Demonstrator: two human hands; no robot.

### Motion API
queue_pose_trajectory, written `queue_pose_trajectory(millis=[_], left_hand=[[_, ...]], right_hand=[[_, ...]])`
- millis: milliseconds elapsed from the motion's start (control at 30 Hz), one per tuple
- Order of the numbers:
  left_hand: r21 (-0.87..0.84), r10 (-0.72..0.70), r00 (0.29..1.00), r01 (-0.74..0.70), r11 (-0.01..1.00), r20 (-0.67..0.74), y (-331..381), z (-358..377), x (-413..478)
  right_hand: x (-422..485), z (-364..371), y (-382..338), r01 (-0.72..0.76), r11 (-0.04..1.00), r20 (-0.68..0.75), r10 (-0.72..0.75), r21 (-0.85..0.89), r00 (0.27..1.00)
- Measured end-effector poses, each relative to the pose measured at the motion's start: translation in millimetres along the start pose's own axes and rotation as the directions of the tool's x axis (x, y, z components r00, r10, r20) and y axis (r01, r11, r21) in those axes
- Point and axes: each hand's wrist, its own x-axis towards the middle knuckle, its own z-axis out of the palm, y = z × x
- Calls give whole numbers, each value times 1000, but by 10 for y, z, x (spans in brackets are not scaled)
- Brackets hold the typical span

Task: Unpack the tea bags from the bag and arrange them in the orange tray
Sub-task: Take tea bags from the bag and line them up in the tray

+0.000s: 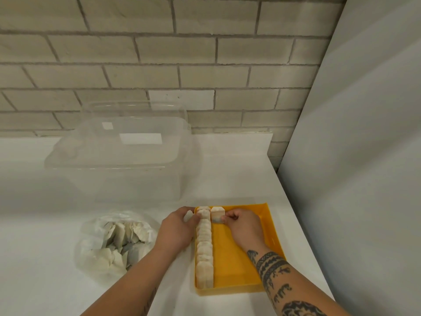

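An orange tray [237, 265] lies on the white counter, front right. Along its left wall runs a row of several cream tea bags [204, 252], standing on edge. At the far end, beside that row, one tea bag [216, 214] starts a second row; my right hand [243, 226] pinches its near right edge. My left hand [177, 226] rests against the tray's left wall, thumb on the far tea bags of the row and a tea bag partly tucked in its fingers. A clear plastic bag [116, 240] with several loose tea bags lies to the left.
A large clear plastic container [123, 151] stands behind the bag, against the brick wall [159, 65]. A grey panel [355, 156] closes off the right side. The counter's right edge runs just right of the tray.
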Motion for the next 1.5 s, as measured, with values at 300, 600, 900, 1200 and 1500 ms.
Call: queue_pose_trajectory(millis=[300, 600, 900, 1200, 1500], left_hand=[[-8, -4, 1000, 4, 1000, 8, -24, 7, 28], [-51, -22, 999, 20, 999, -32, 2, -19, -8], [-638, -173, 978, 209, 741, 119, 481, -267, -321], [-676, 49, 999, -36, 736, 1, 524, -143, -511], [-518, 112, 994, -106, 849, -19, 524, -201, -578]], right_hand=[[22, 7, -27, -59, 998, 4, 59, -19, 998], [3, -47, -95, -105, 993, 30, 107, -59, 994], [-361, -430, -406, 32, 992, 23, -35, 118, 999], [-702, -431, -721, 81, 916, 29, -100, 393, 995], [-584, -547, -707, 216, 912, -64, -206, 349, 976]])
